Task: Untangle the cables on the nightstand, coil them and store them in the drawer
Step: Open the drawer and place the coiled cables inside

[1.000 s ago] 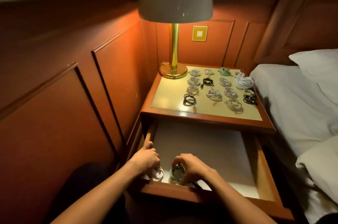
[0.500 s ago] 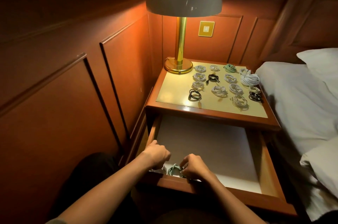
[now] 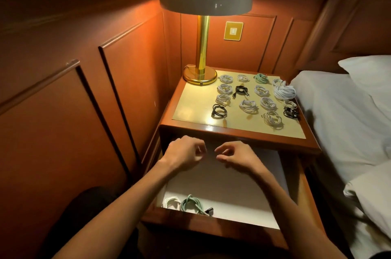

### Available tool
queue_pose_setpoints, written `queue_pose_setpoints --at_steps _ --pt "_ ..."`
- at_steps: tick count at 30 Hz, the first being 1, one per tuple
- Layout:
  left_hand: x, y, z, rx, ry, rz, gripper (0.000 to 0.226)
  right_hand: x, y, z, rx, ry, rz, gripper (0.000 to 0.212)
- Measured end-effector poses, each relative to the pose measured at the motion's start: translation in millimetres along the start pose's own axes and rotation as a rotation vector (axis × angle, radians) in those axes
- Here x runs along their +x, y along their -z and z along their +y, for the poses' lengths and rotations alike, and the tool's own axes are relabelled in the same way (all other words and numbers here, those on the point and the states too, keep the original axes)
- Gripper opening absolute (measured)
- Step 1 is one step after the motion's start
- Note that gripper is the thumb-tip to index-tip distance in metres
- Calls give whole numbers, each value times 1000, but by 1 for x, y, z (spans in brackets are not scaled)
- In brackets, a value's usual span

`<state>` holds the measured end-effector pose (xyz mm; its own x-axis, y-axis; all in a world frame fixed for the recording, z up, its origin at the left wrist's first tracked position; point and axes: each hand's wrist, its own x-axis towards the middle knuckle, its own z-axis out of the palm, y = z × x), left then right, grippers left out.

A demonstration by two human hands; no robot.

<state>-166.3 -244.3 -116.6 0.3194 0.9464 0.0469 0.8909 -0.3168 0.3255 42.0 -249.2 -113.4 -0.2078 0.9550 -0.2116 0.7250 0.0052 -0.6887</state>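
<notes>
A second ago both hands were down at the near left corner of the drawer [image 3: 211,228], settling two coils there. Now they have let go and risen toward the nightstand [image 3: 232,131]. The left hand [image 3: 184,153] hangs over the back of the drawer with fingers loosely curled and nothing in them. The right hand [image 3: 237,156] beside it looks the same, though slight blur at the fingertips makes that a fair reading, not a certainty. Left on the pale drawer lining are a white coil [image 3: 170,202] and, touching it on the right, a green coil [image 3: 192,203] with a dark plug sticking out. I take that as two cables stored and the hands going for the next. Most of the storing is still ahead, since more than a dozen coiled cables [image 3: 248,106] sit wound on the top. On that yellowish top a brass lamp [image 3: 203,47] stands at the left rear. To its right the coils lie in loose rows, with a black coil [image 3: 219,110] nearest the front left and a large white bundle [image 3: 284,92] near the right edge. Dark wood panelling [image 3: 63,121] fills the left of the room, a switch plate [image 3: 233,30] sits behind the lamp, and a bed [image 3: 338,121] with a white pillow [image 3: 368,72] lies just to the right.
</notes>
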Motion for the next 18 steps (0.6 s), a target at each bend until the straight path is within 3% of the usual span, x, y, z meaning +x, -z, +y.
queue_pose_setpoints --at_steps 3,7,10,14,18 --pt "62 13 16 -32 0 223 22 35 59 2 -69 -14 291 20" --pt "125 9 21 187 40 107 51 87 100 16 -272 -108 517 37" --pt "142 0 20 294 20 52 41 111 116 21 -486 -142 455 48" --pt "156 -4 17 300 -4 75 25 132 118 27 -727 -208 258 32" --pt "158 -5 12 269 -57 77 16 145 111 31 -834 -179 269 23"
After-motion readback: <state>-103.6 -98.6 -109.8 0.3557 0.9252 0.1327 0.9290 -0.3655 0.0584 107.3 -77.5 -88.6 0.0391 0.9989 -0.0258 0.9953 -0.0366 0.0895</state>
